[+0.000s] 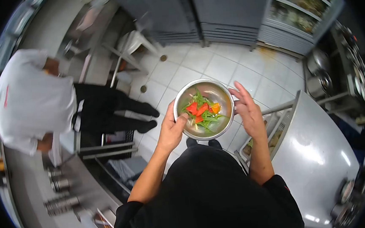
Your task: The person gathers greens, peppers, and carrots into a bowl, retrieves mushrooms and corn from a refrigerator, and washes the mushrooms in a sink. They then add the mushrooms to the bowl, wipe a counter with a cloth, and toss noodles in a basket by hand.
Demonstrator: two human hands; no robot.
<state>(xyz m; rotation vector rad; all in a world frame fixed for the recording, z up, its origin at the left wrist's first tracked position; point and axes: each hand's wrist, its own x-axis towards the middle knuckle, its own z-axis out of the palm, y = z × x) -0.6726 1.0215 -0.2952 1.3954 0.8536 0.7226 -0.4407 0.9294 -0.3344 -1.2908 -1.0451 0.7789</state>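
Note:
A round stainless steel bowl (230, 117) is held in front of my body, above the floor. Inside it lie green leafy strips (210, 124), red pepper pieces (198, 108) and an orange-yellow pepper piece (216, 108). My left hand (173, 129) grips the bowl's left side, its thumb over the rim and the other fingers hidden underneath. On the right side, my right hand (249, 113) has its fingers stretched out and apart, against or very close to the bowl's outer wall; whether they bear any weight cannot be seen.
A co-worker in a white shirt (35, 99) stands at the left beside a steel counter (27, 190). To my right is a shiny steel worktop (316, 147). Grey cabinets (232, 13) and a glass-door fridge (299, 4) stand ahead, beyond the tiled floor (200, 60). Pots (319, 83) sit on right-hand shelving.

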